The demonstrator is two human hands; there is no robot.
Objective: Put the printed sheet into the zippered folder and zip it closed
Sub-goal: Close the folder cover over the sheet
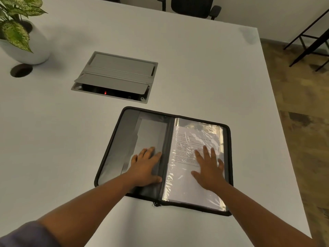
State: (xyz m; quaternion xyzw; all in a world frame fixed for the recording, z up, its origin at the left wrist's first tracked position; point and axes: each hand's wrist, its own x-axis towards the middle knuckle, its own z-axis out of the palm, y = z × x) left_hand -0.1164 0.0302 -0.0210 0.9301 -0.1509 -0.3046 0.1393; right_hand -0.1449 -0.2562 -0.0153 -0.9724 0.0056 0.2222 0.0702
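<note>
Both hands, left hand (pixel 146 166) and right hand (pixel 208 168), lie spread flat; closing the folder (pixel 114 145) carelessly could crease the sheet (pixel 185 186).

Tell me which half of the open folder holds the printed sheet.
The right half, under the right hand: the sheet lies behind its clear plastic sleeve. The left half, under the left hand, shows only grey pockets.

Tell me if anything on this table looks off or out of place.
Little stands out. The cable box has its near flap propped ajar, a red light showing beneath. The folder lies open and flat, sheet in its right side, both hands pressed flat on it.
</note>
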